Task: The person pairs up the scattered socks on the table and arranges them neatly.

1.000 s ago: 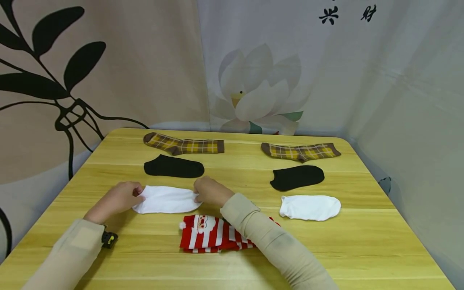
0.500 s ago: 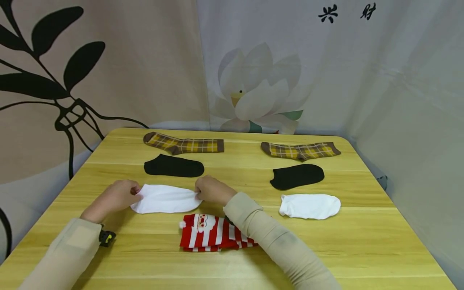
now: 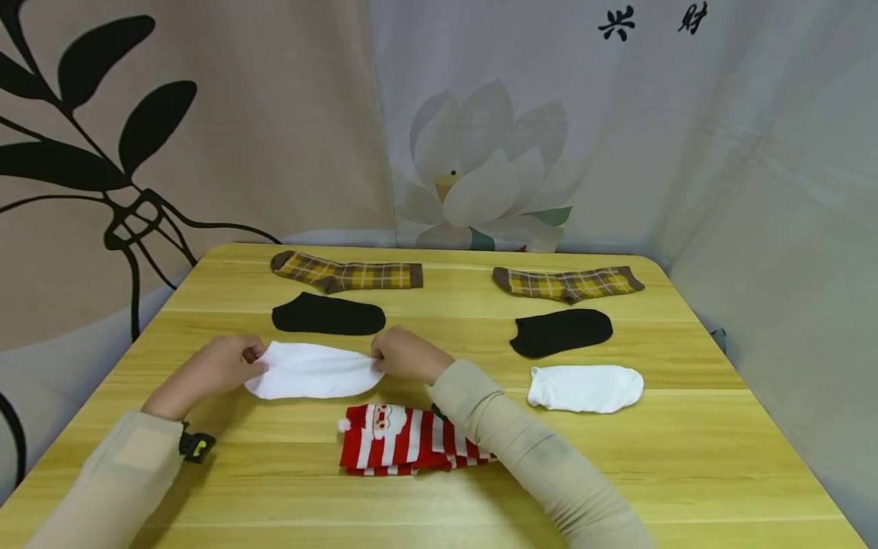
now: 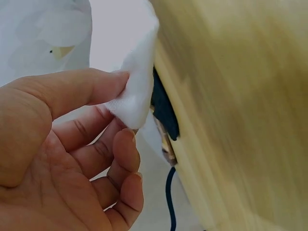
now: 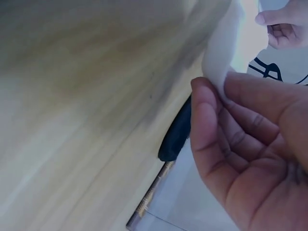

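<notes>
A white ankle sock point(image 3: 315, 371) stretches between both hands on the left side of the table. My left hand point(image 3: 222, 367) pinches its left end; in the left wrist view the thumb presses the white sock point(image 4: 126, 53) against the fingers. At the other end, my right hand point(image 3: 409, 355) pinches the fabric, and the right wrist view shows the sock point(image 5: 224, 53) running from its fingertips toward the left hand point(image 5: 288, 24). Below the right forearm lies a folded red-and-white striped sock point(image 3: 401, 442) with a Santa face, partly hidden by the sleeve.
Another white sock point(image 3: 586, 389) lies flat at the right. Black ankle socks rest behind, one left point(image 3: 329, 314) and one right point(image 3: 562, 332). Plaid brown-and-yellow socks lie near the far edge, one left point(image 3: 350, 274) and one right point(image 3: 569, 284). A printed curtain point(image 3: 309, 152) hangs behind the table.
Both hands keep their pinch on the white sock. It has risen slightly and looks more taut, with the left hand drawn a little left and the right a little right.
</notes>
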The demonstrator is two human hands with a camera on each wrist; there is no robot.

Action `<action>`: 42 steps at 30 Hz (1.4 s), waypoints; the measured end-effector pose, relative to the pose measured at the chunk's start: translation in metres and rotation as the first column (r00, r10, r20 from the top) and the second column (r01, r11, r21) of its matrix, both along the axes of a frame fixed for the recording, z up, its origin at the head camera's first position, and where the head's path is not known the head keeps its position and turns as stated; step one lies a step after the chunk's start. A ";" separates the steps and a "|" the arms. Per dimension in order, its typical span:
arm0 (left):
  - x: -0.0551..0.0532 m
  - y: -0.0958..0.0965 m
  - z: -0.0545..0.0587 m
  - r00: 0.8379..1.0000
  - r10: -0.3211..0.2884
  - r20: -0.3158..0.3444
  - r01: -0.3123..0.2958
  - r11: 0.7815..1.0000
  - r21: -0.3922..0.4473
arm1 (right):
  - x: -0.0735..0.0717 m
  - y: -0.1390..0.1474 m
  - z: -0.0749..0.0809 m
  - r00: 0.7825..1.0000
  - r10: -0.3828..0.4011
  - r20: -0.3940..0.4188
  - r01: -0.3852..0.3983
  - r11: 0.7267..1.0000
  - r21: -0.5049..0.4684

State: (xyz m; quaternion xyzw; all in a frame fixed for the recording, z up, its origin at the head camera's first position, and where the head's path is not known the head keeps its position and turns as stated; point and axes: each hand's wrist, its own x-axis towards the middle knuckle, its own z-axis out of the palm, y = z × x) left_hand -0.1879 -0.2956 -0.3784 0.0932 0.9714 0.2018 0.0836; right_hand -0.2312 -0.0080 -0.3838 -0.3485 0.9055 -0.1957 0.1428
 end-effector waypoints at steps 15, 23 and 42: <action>0.003 0.007 0.014 0.999 -0.027 -0.027 0.028 0.999 0.026 | 0.003 0.017 0.017 0.999 0.007 -0.034 -0.009 0.998 -0.064; 0.008 0.017 0.024 0.997 -0.032 -0.069 0.034 0.999 0.029 | 0.008 0.032 0.028 1.000 0.005 -0.029 -0.008 0.994 -0.112; 0.012 0.066 0.042 0.992 -0.073 -0.103 0.082 0.993 0.086 | 0.019 0.102 0.025 0.991 -0.111 -0.070 0.090 0.963 -0.253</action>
